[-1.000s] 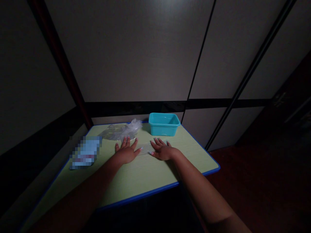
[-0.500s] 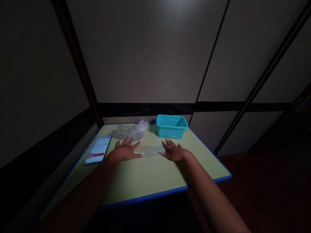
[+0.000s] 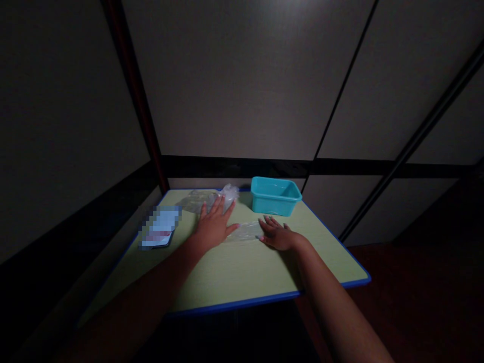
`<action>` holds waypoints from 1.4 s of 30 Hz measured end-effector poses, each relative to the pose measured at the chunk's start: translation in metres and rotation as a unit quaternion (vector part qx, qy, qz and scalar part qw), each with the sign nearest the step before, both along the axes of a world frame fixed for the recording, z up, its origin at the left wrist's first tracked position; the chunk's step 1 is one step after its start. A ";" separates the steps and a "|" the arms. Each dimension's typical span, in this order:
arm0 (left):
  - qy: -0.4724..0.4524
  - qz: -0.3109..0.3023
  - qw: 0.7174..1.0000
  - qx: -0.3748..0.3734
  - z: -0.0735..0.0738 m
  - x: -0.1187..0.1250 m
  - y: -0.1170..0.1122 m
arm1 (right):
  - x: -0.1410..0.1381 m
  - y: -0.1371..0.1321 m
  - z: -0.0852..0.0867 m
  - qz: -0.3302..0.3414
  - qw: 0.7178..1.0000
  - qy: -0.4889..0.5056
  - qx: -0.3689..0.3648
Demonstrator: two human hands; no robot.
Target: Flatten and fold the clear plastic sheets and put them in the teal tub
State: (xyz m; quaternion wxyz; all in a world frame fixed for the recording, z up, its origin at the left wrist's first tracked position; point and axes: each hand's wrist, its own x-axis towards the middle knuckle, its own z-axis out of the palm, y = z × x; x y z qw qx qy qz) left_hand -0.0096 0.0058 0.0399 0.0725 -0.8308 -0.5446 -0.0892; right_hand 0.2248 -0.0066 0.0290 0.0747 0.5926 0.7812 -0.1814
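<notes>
A flat clear plastic bag [image 3: 245,231] lies on the pale green table [image 3: 234,272] between my hands. My right hand [image 3: 277,235] rests flat on the table with fingers spread, its fingertips on the bag's right end. My left hand [image 3: 214,224] is open, fingers stretched forward, reaching toward a crumpled pile of clear plastic bags [image 3: 209,199] at the back of the table; its thumb lies by the flat bag's left end.
A turquoise plastic tub [image 3: 275,195] stands at the back of the table, right of the bag pile. A phone [image 3: 159,234] lies near the left edge. Grey wall panels stand right behind the table; the room is dim.
My left hand has lifted off the flat bag's left end and moved forward toward the crumpled pile. My right hand stays on the bag. The view has shifted left.
</notes>
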 end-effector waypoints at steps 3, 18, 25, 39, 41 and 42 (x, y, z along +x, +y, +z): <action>-0.011 -0.173 0.983 -0.054 -0.012 0.027 -0.024 | 0.000 0.001 -0.001 0.004 1.000 -0.010 0.001; -0.033 -0.213 0.965 -0.151 -0.030 0.028 -0.016 | 0.000 -0.001 0.000 -0.003 1.000 -0.009 0.000; -0.008 -0.129 0.974 -0.189 -0.038 0.023 -0.011 | -0.001 -0.002 0.002 -0.002 1.000 -0.005 0.000; -0.017 0.027 0.975 -0.218 -0.033 0.022 -0.011 | 0.002 0.001 -0.001 -0.002 1.000 -0.005 -0.010; -0.011 0.040 0.977 -0.209 -0.034 0.019 -0.009 | 0.002 0.001 -0.002 -0.002 1.000 -0.004 -0.009; -0.007 0.040 0.979 -0.200 -0.035 0.017 -0.007 | 0.002 0.001 -0.002 -0.003 1.000 -0.004 -0.009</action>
